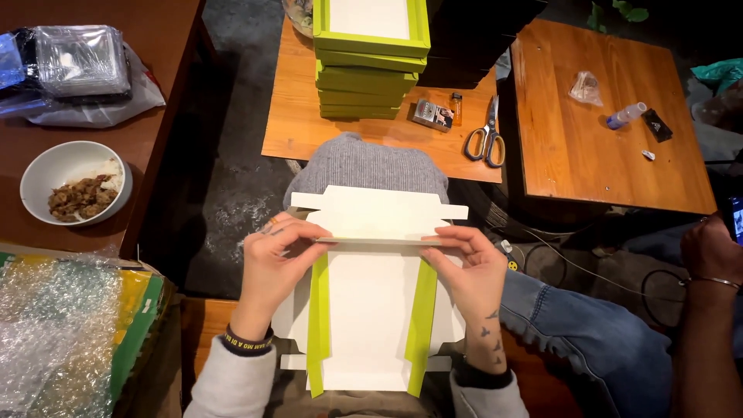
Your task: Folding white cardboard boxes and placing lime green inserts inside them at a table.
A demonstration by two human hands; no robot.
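a person sits with both hands raised over their lap, each pinched on a flat white cardboard box blank (371, 310) with lime green side strips. the left hand (275, 259) grips the left end of a folded cross flap, fingers on top and thumb below; the right hand (468, 271) clamps the right end the same way. the hands are well apart, and the blank hangs between them and down toward the wrists. beyond the hands, on a small wooden desk (294, 131), stands a stack of finished green boxes (370, 66), with scissors (486, 139) to its right. far left of the left hand sits a white bowl of food (75, 184). near the left elbow lies bubble wrap (50, 333). at the right edge another person's hand (708, 248) shows.
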